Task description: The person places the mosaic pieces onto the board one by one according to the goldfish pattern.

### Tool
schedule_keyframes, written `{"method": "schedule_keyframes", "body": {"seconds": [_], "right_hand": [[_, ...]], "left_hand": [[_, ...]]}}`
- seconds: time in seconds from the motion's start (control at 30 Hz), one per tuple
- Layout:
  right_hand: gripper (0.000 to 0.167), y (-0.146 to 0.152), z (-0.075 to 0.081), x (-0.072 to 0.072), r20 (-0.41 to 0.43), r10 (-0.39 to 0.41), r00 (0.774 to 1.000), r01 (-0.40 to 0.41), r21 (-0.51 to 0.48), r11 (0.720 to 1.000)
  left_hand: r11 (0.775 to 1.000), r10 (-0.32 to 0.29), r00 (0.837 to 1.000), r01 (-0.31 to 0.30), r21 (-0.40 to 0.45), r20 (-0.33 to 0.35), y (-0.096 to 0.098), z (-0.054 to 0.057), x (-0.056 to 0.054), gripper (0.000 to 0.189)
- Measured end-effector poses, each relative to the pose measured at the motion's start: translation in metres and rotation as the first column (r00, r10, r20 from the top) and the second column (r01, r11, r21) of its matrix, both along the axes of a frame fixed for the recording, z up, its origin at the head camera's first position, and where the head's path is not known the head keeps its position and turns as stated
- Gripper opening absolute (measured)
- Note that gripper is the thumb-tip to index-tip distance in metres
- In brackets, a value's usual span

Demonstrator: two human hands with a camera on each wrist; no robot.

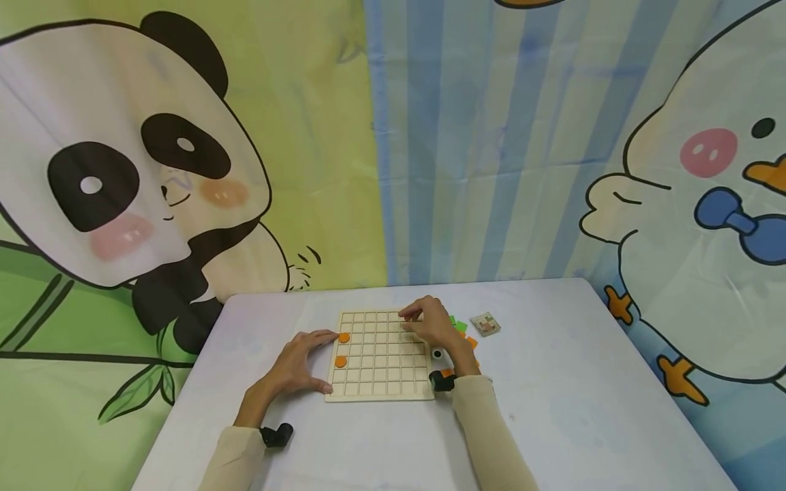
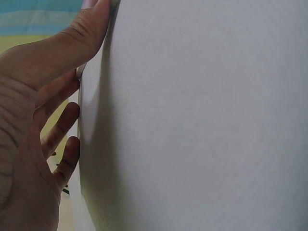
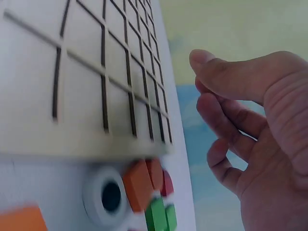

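A pale square grid board (image 1: 379,397) lies on the white table, with one orange round piece (image 1: 344,337) and another orange piece (image 1: 340,361) near its left side. My left hand (image 1: 297,361) rests along the board's left edge, thumb by the near corner and fingers farther up, spread apart. Over the far right part of the grid hovers my right hand (image 1: 432,326), fingers loosely bent. In the right wrist view, the thumb (image 3: 231,77) and fingers are raised above the grid, and no piece shows between them.
Right of the board lie a white round piece with a black centre (image 3: 103,197), several orange pieces (image 3: 138,185) and green pieces (image 3: 156,214). Farther right is a small square patterned tile (image 1: 486,324). A printed curtain (image 1: 307,136) hangs behind the table (image 1: 589,409).
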State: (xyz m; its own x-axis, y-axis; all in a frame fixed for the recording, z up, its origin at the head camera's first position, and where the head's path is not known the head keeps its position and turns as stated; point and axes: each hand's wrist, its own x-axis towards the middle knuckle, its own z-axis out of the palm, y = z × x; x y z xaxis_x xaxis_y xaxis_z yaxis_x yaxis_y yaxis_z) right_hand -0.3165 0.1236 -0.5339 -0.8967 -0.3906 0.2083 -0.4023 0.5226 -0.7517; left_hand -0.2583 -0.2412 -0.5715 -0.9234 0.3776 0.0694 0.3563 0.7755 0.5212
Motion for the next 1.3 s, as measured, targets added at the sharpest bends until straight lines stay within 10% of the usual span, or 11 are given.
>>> {"method": "schedule_keyframes", "body": {"seconds": [0.4, 1.3], "right_hand": [[0.036, 0.049, -0.004, 0.001, 0.065, -0.059, 0.996, 0.052, 0.104, 0.993], [0.023, 0.058, -0.006, 0.002, 0.101, -0.118, 0.988, 0.093, 0.223, 0.970]], "left_hand": [[1.000, -0.006, 0.999, 0.005, -0.012, -0.046, -0.001, -0.002, 0.003, 0.118], [1.000, 0.004, 0.999, -0.004, -0.012, -0.032, 0.001, -0.001, 0.004, 0.119]]}}
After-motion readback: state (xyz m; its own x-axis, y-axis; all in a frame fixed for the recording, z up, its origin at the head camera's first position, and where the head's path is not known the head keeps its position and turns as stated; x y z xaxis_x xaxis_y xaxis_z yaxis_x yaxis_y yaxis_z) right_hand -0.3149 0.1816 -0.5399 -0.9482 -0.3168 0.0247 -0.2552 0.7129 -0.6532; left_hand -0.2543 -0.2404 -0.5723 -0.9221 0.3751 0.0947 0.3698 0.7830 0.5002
